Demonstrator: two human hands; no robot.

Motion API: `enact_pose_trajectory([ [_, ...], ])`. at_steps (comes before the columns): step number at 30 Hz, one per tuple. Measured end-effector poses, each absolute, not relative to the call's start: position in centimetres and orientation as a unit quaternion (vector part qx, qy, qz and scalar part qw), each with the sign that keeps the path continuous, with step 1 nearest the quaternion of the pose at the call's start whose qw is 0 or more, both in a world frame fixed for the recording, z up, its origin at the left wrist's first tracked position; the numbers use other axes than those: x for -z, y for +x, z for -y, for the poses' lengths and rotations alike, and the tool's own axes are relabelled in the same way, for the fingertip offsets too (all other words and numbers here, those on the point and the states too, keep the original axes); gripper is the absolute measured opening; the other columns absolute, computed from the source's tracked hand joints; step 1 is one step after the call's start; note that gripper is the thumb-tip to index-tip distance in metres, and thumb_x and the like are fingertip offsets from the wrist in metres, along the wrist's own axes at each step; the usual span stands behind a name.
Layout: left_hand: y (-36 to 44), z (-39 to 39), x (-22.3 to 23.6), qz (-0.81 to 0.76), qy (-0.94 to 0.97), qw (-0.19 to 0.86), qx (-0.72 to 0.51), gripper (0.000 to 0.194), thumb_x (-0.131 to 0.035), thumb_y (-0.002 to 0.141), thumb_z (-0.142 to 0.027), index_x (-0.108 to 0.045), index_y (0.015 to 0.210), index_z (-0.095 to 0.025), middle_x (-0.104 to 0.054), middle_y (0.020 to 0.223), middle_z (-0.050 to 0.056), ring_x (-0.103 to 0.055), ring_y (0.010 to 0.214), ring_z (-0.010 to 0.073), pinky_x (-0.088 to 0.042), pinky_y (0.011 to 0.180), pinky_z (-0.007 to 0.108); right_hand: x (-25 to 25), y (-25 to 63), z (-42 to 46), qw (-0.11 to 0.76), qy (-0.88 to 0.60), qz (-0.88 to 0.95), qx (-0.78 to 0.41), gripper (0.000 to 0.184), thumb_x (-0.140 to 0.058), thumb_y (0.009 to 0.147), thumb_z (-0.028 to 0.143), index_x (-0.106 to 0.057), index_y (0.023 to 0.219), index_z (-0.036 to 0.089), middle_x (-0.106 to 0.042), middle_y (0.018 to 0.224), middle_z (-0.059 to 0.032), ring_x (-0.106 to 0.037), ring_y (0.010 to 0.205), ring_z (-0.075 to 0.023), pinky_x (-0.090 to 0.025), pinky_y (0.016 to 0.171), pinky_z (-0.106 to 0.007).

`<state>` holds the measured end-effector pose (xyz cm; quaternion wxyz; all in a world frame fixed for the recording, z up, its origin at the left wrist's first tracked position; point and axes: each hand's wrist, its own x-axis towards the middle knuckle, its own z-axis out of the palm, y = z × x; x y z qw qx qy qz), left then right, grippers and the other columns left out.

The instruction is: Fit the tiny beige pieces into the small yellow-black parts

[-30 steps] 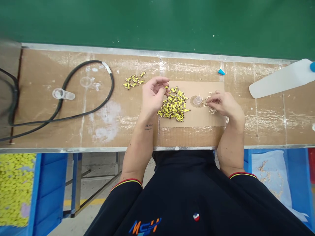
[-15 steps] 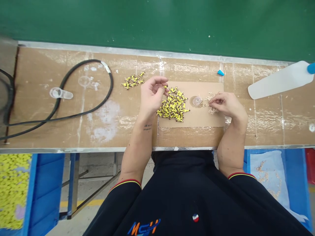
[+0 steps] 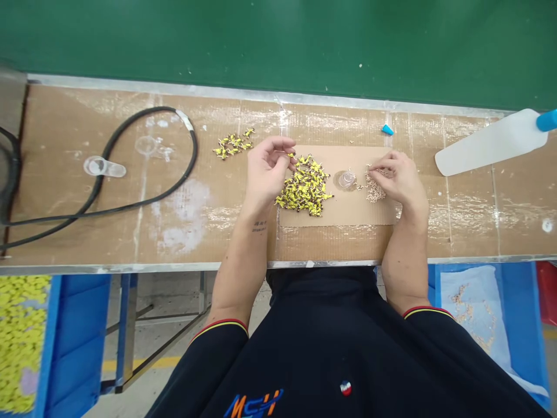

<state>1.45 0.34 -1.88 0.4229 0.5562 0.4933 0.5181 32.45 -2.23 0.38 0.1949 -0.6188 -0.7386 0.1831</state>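
Note:
My left hand [image 3: 270,168] pinches a small yellow figure with dark ends [image 3: 292,155] at the upper left edge of a heap of similar yellow figures [image 3: 307,188]. My right hand [image 3: 401,179] is closed in a pinch over a pile of tiny pale pieces [image 3: 374,190]; anything between its fingertips is too small to make out. A small clear round cup [image 3: 347,179] stands between the two piles on a flat cardboard sheet [image 3: 343,215]. A few pale bits lie close beside the cup.
A smaller group of yellow figures [image 3: 232,145] lies left. Farther left are a looped black cable [image 3: 195,142] and a clear plastic scoop-like piece [image 3: 114,169]. At right are a white bottle [image 3: 491,144] and a blue cap [image 3: 387,130]. Blue bins [image 3: 73,342] stand below the table edge.
My right hand has moved slightly up and its fingers sit higher over the pale pile, showing more of it. My left hand keeps its pinch on the yellow figure. The view has shifted slightly.

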Motion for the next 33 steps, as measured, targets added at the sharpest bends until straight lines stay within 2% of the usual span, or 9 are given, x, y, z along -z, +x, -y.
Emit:
enact_pose_trajectory([
  [4,1.5,-0.2,1.8,-0.492,0.556,0.423,-0.520,0.031,-0.053,0.085,-0.003,-0.070,0.104,-0.021,-0.070,0.091,0.001,-0.069,0.070,0.0069,-0.061,0.065,0.017,-0.2,32.0,2.2,0.200,-0.603,0.751,-0.180,0.014,-0.067,0.087,0.029,-0.081,0.091,0.027,-0.073,0.106,-0.0098,-0.064,0.110,-0.0333,-0.049,0.104,-0.054],
  [8,1.4,-0.1,1.6,-0.488,0.557,0.423,-0.522,0.027,-0.056,0.086,-0.006,-0.070,0.103,-0.021,-0.070,0.092,0.001,-0.069,0.071,0.0065,-0.061,0.066,0.017,-0.4,32.7,2.3,0.177,-0.597,0.754,-0.210,0.015,-0.064,0.086,0.024,-0.079,0.086,0.027,-0.077,0.103,-0.0088,-0.069,0.104,-0.0317,-0.051,0.102,-0.053],
  [13,1.5,-0.1,1.4,-0.492,0.547,0.429,-0.525,0.028,-0.057,0.084,-0.005,-0.071,0.102,-0.022,-0.071,0.091,0.001,-0.068,0.070,0.0069,-0.061,0.065,0.017,-0.6,33.6,2.4,0.217,-0.623,0.728,-0.187,0.026,-0.058,0.089,0.023,-0.079,0.105,0.025,-0.076,0.117,-0.0117,-0.068,0.114,-0.0337,-0.051,0.106,-0.055],
  [18,1.6,-0.1,1.3,-0.492,0.543,0.429,-0.528,0.031,-0.055,0.083,-0.003,-0.071,0.101,-0.021,-0.070,0.089,0.001,-0.068,0.069,0.0070,-0.061,0.064,0.017,-0.3,33.7,2.4,0.171,-0.615,0.741,-0.210,0.032,-0.050,0.087,0.015,-0.079,0.098,0.023,-0.077,0.111,-0.0118,-0.070,0.107,-0.0321,-0.053,0.103,-0.054],
  [20,1.6,-0.1,1.4,-0.493,0.544,0.426,-0.528,0.031,-0.055,0.083,-0.002,-0.071,0.101,-0.021,-0.070,0.089,0.001,-0.068,0.069,0.0072,-0.061,0.065,0.018,-0.2,33.5,2.5,0.186,-0.615,0.738,-0.205,0.036,-0.049,0.087,0.014,-0.078,0.107,0.023,-0.075,0.117,-0.0125,-0.069,0.111,-0.0323,-0.054,0.102,-0.053],
  [23,1.5,-0.1,1.5,-0.492,0.553,0.423,-0.523,0.031,-0.055,0.083,-0.003,-0.071,0.102,-0.021,-0.071,0.090,0.001,-0.068,0.069,0.0073,-0.061,0.065,0.018,0.0,32.8,2.4,0.204,-0.607,0.746,-0.181,0.040,-0.046,0.093,0.019,-0.074,0.122,0.023,-0.071,0.129,-0.0144,-0.064,0.124,-0.0338,-0.050,0.109,-0.055],
  [26,1.5,-0.1,1.7,-0.485,0.562,0.425,-0.518,0.030,-0.054,0.084,-0.005,-0.071,0.103,-0.021,-0.070,0.091,0.001,-0.068,0.070,0.0070,-0.061,0.065,0.017,0.0,32.2,2.5,0.182,-0.589,0.763,-0.193,0.038,-0.043,0.097,0.021,-0.077,0.113,0.023,-0.074,0.121,-0.0132,-0.065,0.120,-0.0325,-0.048,0.112,-0.056],
  [29,1.4,-0.2,1.8,-0.482,0.564,0.424,-0.519,0.029,-0.054,0.084,-0.006,-0.070,0.103,-0.021,-0.069,0.092,0.001,-0.068,0.070,0.0067,-0.061,0.065,0.017,-0.4,32.8,2.7,0.169,-0.584,0.762,-0.220,0.038,-0.044,0.092,0.014,-0.079,0.100,0.024,-0.077,0.111,-0.0101,-0.069,0.111,-0.0302,-0.052,0.107,-0.053],
  [33,1.3,-0.3,1.8,-0.480,0.561,0.423,-0.524,0.029,-0.054,0.083,-0.006,-0.070,0.102,-0.021,-0.069,0.090,0.001,-0.068,0.069,0.0067,-0.061,0.064,0.017,-1.0,34.7,3.1,0.211,-0.618,0.736,-0.177,0.042,-0.043,0.090,0.011,-0.078,0.111,0.025,-0.076,0.118,-0.0108,-0.069,0.116,-0.0303,-0.054,0.106,-0.052],
])
